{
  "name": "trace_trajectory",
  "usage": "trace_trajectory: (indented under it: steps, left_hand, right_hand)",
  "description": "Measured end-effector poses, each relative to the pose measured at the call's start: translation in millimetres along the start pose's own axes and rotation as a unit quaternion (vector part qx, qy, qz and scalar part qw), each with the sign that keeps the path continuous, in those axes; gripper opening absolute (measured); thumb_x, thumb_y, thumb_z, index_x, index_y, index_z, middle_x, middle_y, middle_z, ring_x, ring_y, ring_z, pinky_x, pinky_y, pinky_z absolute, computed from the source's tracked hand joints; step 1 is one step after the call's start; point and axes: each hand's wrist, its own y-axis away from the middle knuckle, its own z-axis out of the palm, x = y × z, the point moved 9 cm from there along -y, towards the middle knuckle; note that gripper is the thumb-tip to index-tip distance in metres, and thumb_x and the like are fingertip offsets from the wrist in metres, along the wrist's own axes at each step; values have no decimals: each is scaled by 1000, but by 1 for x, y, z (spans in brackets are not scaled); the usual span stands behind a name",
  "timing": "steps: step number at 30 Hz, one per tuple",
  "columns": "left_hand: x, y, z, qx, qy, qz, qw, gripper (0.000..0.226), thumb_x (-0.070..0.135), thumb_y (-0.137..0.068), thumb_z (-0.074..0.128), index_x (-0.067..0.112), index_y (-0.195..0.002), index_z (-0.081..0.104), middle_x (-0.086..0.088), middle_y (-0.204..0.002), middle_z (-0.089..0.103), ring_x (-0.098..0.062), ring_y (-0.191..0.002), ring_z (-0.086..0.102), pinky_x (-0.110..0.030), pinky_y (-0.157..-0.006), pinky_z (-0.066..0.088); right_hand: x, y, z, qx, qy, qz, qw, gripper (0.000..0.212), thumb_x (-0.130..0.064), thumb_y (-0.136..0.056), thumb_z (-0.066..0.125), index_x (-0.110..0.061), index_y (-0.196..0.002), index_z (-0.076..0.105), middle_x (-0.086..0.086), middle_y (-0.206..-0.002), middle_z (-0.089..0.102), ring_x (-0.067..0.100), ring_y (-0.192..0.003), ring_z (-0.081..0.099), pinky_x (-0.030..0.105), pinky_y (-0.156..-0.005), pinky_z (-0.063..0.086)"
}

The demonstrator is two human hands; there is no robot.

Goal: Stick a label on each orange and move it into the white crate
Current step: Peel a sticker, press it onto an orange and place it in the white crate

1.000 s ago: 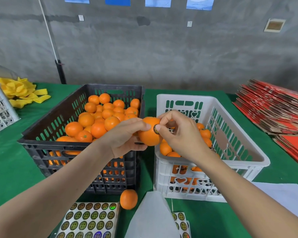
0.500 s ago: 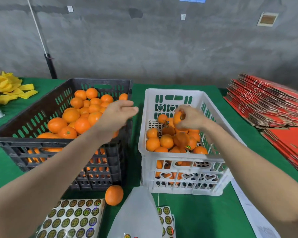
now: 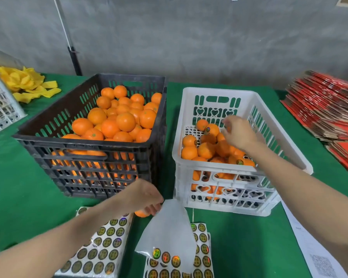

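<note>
The left hand [image 3: 144, 197] is down on the green tablecloth [image 3: 28, 197], fingers curled over a loose orange [image 3: 141, 214] and gripping it from above. Only the underside of the fruit shows beneath the fingertips. Just beyond this hand stands the black crate [image 3: 78, 141], piled with unlabelled oranges [image 3: 126, 121].

The right hand [image 3: 239, 133] hangs over the inside of the white crate [image 3: 219, 92], just above the labelled oranges [image 3: 206, 150] heaped there. Its fingers are loosely bent and blurred, so I cannot tell whether they pinch anything. A round label [image 3: 208, 129] shows on an orange just left of these fingers.

Under the left forearm lies a sheet of round foil stickers [image 3: 100, 249]. Just right of the left hand's fingertips a translucent backing sheet [image 3: 167, 227] curls up from a second sticker sheet [image 3: 175, 263]. A printed white paper [image 3: 313, 247] lies under the right forearm.

Well to the right of the right hand is a stack of flattened red cartons [image 3: 325, 109]. Far left of the left hand lie yellow strips [image 3: 28, 83] and the corner of another white basket [image 3: 0, 105].
</note>
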Motion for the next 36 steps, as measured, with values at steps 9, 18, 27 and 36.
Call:
trace_trajectory:
  steps: [9, 18, 27, 36]
  left_hand:
    - [-109, -28, 30, 48, -106, -181, 977, 11, 15, -94, 48, 8, -89, 55, -11, -106, 47, -20, -74, 47, -28, -70, 45]
    - [-112, -11, 54, 50, 73, -182, 979, 47, 18, -78, 77, 4, -114, 51, -12, -117, 55, -29, -104, 59, -38, -83, 57]
    - [-76, 0, 52, 42, 267, -154, 951, 43, 9, -78, 78, -1, -115, 59, -22, -110, 64, -37, -102, 63, -47, -87, 55]
    - [-67, 5, 50, 58, 341, -131, 929, 18, -4, -85, 66, 3, -99, 58, -21, -104, 63, -37, -99, 61, -49, -90, 51]
  right_hand:
    - [-96, 207, 161, -430, 62, -56, 899, 55, -55, -93, 43, -12, -126, 41, 11, -121, 55, 29, -104, 55, 37, -81, 47]
    - [-83, 219, 181, -353, -96, 52, 929, 75, -25, -81, 69, -20, -143, 27, 9, -136, 36, 27, -123, 44, 32, -101, 38]
    - [-115, 206, 119, -183, -162, -100, 965, 20, -27, -88, 63, -16, -102, 71, 2, -107, 58, 15, -107, 47, 20, -92, 32]
    - [-140, 221, 99, -90, -121, -172, 973, 7, -14, -70, 77, -13, -76, 73, 1, -75, 64, 19, -70, 61, 18, -70, 44]
